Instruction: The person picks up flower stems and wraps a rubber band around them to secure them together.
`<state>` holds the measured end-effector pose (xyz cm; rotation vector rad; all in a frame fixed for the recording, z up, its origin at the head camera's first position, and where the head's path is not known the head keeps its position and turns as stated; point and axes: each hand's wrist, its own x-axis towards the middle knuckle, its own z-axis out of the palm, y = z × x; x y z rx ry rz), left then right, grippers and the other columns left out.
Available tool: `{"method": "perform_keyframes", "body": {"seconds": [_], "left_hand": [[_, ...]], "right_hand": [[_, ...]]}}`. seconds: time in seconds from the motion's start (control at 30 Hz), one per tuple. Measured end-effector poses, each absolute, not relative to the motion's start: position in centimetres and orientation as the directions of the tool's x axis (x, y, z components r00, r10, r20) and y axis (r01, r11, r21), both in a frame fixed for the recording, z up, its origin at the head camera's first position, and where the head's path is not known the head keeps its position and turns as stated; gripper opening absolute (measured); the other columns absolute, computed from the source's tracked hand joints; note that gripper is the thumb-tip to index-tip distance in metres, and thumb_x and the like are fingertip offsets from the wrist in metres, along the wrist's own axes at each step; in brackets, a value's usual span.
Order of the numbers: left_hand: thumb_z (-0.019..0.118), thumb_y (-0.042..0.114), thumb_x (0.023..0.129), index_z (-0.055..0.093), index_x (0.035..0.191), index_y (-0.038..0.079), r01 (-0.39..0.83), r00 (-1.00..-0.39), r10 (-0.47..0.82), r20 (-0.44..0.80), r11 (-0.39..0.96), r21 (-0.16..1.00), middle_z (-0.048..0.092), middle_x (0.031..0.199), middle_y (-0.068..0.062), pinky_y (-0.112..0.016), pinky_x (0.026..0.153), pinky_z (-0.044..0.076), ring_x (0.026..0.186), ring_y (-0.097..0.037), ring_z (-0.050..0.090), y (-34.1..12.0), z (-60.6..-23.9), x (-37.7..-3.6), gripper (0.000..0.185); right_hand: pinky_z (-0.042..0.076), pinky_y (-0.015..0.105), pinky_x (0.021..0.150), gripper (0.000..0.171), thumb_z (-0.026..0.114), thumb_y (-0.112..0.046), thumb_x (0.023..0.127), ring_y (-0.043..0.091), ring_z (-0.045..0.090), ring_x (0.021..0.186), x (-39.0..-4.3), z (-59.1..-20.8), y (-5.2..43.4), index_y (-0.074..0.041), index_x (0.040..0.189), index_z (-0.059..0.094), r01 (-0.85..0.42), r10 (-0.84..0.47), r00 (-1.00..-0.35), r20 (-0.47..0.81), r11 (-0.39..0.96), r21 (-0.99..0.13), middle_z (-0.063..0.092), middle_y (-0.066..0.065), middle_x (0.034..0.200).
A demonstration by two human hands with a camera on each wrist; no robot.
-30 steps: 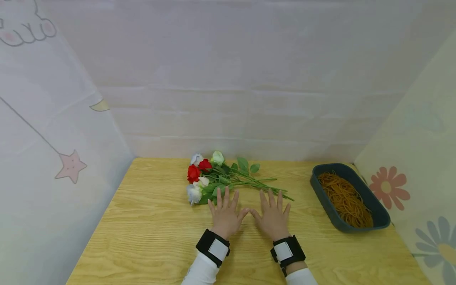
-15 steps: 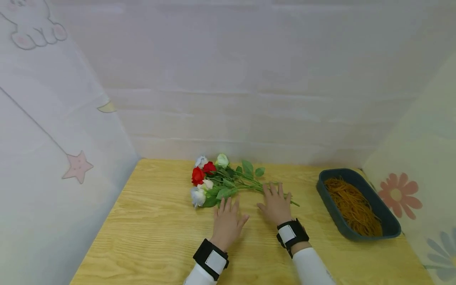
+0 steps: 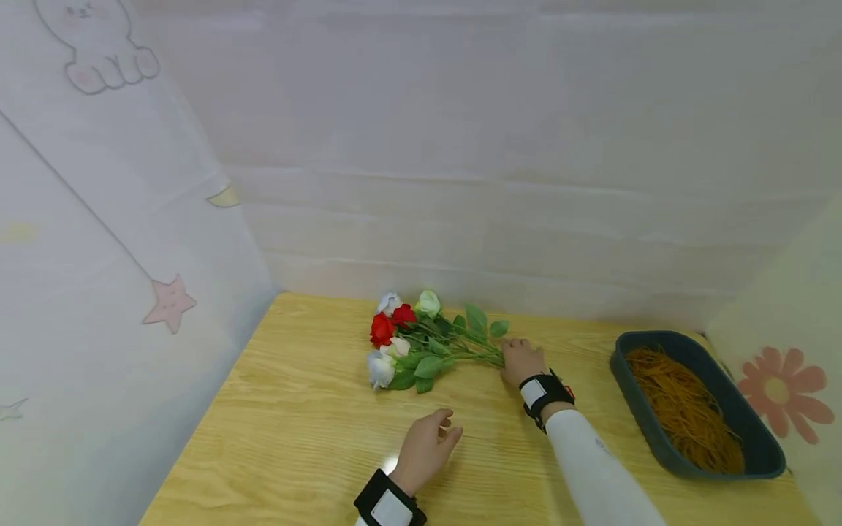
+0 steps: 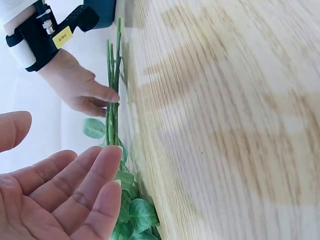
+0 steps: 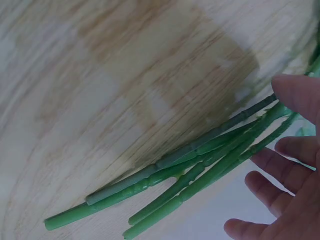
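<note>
A bunch of artificial roses (image 3: 408, 340), red, white and pale blue, lies on the wooden table (image 3: 283, 424) with its green stems (image 5: 200, 172) pointing right. My right hand (image 3: 514, 356) lies on the stem ends, which pass between its thumb and its spread fingers (image 5: 280, 165); it has not closed round them. The left wrist view shows the right hand (image 4: 82, 92) touching the stems (image 4: 113, 95). My left hand (image 3: 439, 429) hovers over the table in front of the flowers, fingers relaxed, holding nothing.
A dark oblong tray (image 3: 763, 456) full of orange-brown rubber bands (image 3: 691, 413) stands at the right side of the table. Pale cloth walls with cartoon prints close in the table on the left, back and right.
Both hands lay flat side by side on the table. My right hand has moved forward onto the stems, and my left hand has lifted and drawn back towards me.
</note>
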<state>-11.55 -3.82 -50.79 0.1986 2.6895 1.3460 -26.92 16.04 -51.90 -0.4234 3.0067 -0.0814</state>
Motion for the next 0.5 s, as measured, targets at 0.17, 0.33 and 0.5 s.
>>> {"method": "perform_keyframes", "body": {"seconds": [0.17,0.33,0.5], "left_hand": [[0.058,0.024,0.092,0.056,0.121,-0.002,0.072,-0.987,0.160,-0.029,0.590,0.804,0.065,0.106,-0.018,-0.029,0.067,0.051,0.085,-0.025,0.065,-4.0,-50.7,-11.3,0.038],[0.057,0.024,0.093,0.055,0.121,-0.002,0.066,-0.989,0.148,-0.023,0.566,0.822,0.064,0.108,-0.018,-0.030,0.069,0.051,0.087,-0.026,0.065,-4.1,-51.0,-11.3,0.038],[0.053,0.025,0.095,0.054,0.122,-0.003,0.017,-0.991,0.126,-0.046,0.460,0.888,0.064,0.107,-0.016,-0.032,0.073,0.051,0.091,-0.027,0.064,-4.2,-51.7,-11.7,0.039]], "right_hand": [[0.038,0.063,0.093,0.045,0.067,-0.019,0.085,0.042,0.046,0.118,-27.1,-52.4,16.3,-0.001,0.125,0.053,-0.287,-0.285,-0.951,-0.119,0.958,-0.001,0.055,0.022,0.122],[0.043,0.060,0.086,0.024,0.053,-0.008,0.092,0.041,0.051,0.109,-26.5,-53.4,16.1,-0.001,0.115,0.060,-0.316,-0.311,-0.943,-0.121,0.949,0.019,0.060,0.022,0.114],[0.048,0.055,0.079,0.020,0.049,-0.006,0.093,0.039,0.057,0.099,-25.7,-53.9,16.1,0.000,0.108,0.061,-0.361,-0.359,-0.925,-0.123,0.933,-0.008,0.062,0.021,0.105]]}}
